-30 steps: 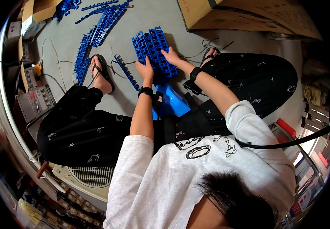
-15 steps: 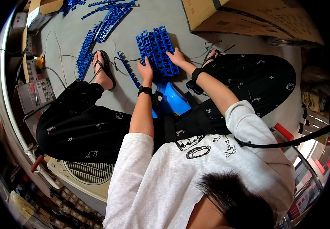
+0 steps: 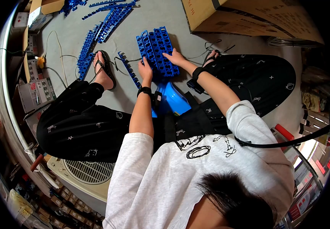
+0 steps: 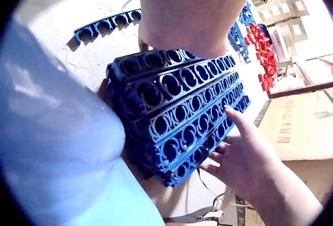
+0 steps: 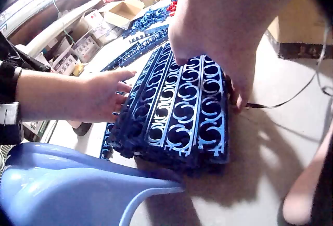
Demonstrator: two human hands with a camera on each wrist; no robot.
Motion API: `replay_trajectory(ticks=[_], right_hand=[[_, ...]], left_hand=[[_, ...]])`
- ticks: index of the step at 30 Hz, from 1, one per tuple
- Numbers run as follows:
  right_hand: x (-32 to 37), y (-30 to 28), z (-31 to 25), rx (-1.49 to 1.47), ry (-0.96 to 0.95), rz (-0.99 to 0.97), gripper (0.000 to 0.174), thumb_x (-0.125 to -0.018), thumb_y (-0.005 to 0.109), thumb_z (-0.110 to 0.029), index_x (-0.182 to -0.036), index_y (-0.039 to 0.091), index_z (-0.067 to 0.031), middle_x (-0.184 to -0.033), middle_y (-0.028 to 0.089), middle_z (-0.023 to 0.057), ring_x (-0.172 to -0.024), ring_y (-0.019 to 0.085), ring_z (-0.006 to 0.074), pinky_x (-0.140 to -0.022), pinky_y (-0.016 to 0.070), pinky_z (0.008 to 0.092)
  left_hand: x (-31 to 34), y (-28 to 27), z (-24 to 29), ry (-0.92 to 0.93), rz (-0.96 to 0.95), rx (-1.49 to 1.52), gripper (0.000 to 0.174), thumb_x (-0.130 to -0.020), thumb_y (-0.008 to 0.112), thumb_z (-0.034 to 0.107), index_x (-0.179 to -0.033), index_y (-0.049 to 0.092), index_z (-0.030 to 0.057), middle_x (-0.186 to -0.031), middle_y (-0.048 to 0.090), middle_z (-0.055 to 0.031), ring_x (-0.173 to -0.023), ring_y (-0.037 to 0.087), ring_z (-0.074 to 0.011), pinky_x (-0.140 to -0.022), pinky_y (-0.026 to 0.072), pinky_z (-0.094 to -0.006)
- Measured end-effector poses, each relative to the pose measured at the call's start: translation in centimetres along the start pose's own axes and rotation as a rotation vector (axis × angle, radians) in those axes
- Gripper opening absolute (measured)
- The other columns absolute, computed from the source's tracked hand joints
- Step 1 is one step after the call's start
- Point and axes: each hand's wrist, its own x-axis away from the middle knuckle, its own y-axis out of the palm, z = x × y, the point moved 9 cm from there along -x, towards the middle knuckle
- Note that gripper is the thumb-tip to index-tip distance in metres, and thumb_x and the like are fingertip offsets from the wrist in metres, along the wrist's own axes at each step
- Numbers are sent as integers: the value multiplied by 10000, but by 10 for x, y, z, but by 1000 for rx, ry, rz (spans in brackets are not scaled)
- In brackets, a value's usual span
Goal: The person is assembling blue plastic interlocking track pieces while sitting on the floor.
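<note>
A stack of blue plastic clip strips [image 3: 157, 51], with rows of C-shaped openings, lies on the floor between the feet. At its left side is my left hand [image 3: 145, 71], its fingertips against the side and its thumb stretched out along the edge in the right wrist view. On the opposite side, my right hand [image 4: 250, 148] grips the edge, thumb on the top strips and fingers bent against the side. A single loose blue strip [image 3: 128, 69] lies left of the stack. Close in front of the body is a smooth blue plastic piece [image 3: 172, 101] with a flared edge.
More blue strips [image 3: 107, 24] lie on the floor at the upper left. A large cardboard box [image 3: 249, 19] stands at the upper right. Thin cords run near both feet. Red pieces [image 4: 260, 54] are heaped farther off in the left wrist view.
The stack has shifted slightly right in the head view, as has the floor around it. My right thumb has moved left, farther over the top strips. The left hand stays beside the stack.
</note>
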Motion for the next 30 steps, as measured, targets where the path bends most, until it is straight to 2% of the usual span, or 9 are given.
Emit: replay_trajectory(ticks=[5,7,11,13,16,17,23,26,30], right_hand=[[1,-4,1,-34,45,-22,902,-753,439,-604,-1190,270,166,-1137,425,340,-1066,452,395,-884,373,393],[1,-7,1,-9,21,23,906,-757,418,-615,-1191,273,166,-1125,430,345,-1062,455,398,-888,369,400],[0,-7,4,1,34,32,895,-759,407,-620,-1184,294,160,-1119,439,339,-1067,449,400,-900,358,401],[0,-5,7,-14,66,-22,887,-762,400,-619,-1187,305,153,-1133,436,329,-1083,434,400,-914,348,392],[0,-8,9,-18,72,18,815,-766,414,-594,-1168,342,112,-1118,455,313,-1059,456,398,-892,371,415],[0,-9,9,-19,73,22,815,-766,414,-594,-1168,342,112,-1118,455,313,-1059,456,398,-892,371,415],[-1,-17,9,-76,60,176,765,-780,404,-580,-1136,373,96,-1098,474,303,-1040,466,400,-885,374,421],[2,-20,7,-94,106,70,844,-775,377,-613,-1231,299,93,-1177,412,307,-1117,401,393,-937,322,397],[-1,-20,11,-96,117,92,826,-776,376,-614,-1232,314,71,-1178,422,290,-1112,407,390,-935,324,396]], left_hand=[[-12,-2,-18,-29,-1,101,419,-853,438,376,-952,537,-19,-920,573,-200,-851,535,-342,-742,405,-392],[-11,-29,-4,60,207,-101,346,-833,476,319,-945,540,-2,-924,565,-183,-861,528,-329,-748,404,-383],[5,-78,4,-212,417,-565,327,-746,576,285,-941,497,35,-971,511,-136,-964,473,-305,-766,400,-430],[2,-86,-20,-233,412,-656,373,-718,601,298,-949,486,28,-981,492,-138,-985,455,-303,-773,396,-458],[-4,-77,-71,-381,29,-732,446,-696,616,332,-971,492,4,-1007,503,-167,-986,475,-305,-783,417,-452],[-10,-72,-86,-376,27,-732,446,-696,616,332,-971,492,4,-1007,503,-167,-986,475,-305,-783,417,-452],[-11,-53,-55,-247,-119,-749,422,-732,551,318,-966,473,-25,-905,587,-214,-842,570,-368,-727,452,-443],[-14,-52,-36,-185,-15,-673,396,-757,499,292,-986,432,-23,-875,586,-233,-822,571,-378,-724,447,-456],[-20,-42,-29,-87,-57,-602,357,-767,473,271,-974,393,-9,-847,586,-241,-808,564,-393,-710,438,-474]])
